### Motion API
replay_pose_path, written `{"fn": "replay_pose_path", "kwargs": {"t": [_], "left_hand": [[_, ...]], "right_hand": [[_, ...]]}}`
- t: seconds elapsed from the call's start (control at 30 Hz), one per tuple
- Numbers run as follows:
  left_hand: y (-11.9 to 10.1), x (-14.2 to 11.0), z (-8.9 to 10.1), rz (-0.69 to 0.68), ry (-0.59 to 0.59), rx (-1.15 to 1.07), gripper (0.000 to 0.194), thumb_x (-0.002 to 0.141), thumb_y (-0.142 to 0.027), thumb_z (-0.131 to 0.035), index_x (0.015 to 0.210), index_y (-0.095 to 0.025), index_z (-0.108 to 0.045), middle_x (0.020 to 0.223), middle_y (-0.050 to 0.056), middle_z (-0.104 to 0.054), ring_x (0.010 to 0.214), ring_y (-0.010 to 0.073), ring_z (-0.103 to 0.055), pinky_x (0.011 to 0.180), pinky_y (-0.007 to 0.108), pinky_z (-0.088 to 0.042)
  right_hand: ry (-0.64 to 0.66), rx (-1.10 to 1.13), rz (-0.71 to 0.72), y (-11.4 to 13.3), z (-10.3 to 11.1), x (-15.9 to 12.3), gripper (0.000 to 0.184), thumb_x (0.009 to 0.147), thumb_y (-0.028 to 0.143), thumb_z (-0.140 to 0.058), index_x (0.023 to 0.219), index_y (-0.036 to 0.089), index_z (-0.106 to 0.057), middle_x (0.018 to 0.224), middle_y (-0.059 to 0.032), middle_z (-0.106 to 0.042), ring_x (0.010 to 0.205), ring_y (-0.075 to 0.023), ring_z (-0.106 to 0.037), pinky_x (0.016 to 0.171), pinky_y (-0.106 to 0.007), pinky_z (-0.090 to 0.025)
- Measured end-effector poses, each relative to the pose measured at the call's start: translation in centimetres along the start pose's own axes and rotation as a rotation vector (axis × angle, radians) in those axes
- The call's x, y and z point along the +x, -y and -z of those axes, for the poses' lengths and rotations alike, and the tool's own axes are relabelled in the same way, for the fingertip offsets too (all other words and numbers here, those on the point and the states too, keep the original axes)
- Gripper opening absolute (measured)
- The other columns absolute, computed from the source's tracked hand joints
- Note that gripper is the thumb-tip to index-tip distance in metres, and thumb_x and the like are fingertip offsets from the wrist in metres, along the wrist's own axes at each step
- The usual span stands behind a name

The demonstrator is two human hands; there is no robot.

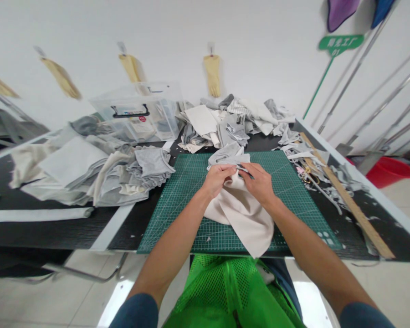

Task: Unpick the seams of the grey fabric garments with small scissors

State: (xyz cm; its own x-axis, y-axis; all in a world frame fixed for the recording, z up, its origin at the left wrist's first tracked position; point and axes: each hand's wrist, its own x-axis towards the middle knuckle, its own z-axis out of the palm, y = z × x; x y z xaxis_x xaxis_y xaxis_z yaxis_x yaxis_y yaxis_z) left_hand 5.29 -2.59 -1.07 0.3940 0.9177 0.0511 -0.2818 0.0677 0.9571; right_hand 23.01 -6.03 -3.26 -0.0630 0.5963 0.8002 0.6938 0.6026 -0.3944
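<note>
A cream cloth point(241, 205) hangs in loose folds over the green cutting mat point(177, 200), its lower corner reaching the mat's front edge. My left hand point(219, 180) is closed, pinching the top of this cloth between thumb and fingers. Opposite it, my right hand point(258, 183) is also closed, with a slim dark tool point(245, 170) lying along its fingers at the cloth's gathered edge. The tool's exact kind is too small and partly hidden to tell. Just behind both hands a grey cloth point(229, 154) lies crumpled on the mat.
Piles of grey and cream cloth point(75, 159) lie at the left, with more cloth point(205, 120) at the back. A clear plastic box point(164, 118) stands back left. To the right are a wooden ruler point(348, 198) and fabric scraps point(314, 173). A red bucket point(391, 173) is beyond the table.
</note>
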Motion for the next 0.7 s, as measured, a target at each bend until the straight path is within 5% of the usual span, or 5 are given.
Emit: {"fn": "replay_pose_path", "kwargs": {"t": [0.7], "left_hand": [[0.08, 0.06, -0.02, -0.067, -0.033, 0.025, 0.035, 0.066, -0.040, -0.089, 0.085, -0.012, -0.081, 0.078, 0.006, -0.074, 0.064, 0.0098, -0.060, 0.060, 0.024, -0.047]], "right_hand": [[0.027, 0.032, -0.060, 0.32, 0.20, 0.16, 0.028, 0.102, 0.038, -0.055, 0.114, 0.023, -0.076, 0.110, -0.0104, -0.077, 0.102, -0.0236, -0.071, 0.095, -0.037, -0.056]]}}
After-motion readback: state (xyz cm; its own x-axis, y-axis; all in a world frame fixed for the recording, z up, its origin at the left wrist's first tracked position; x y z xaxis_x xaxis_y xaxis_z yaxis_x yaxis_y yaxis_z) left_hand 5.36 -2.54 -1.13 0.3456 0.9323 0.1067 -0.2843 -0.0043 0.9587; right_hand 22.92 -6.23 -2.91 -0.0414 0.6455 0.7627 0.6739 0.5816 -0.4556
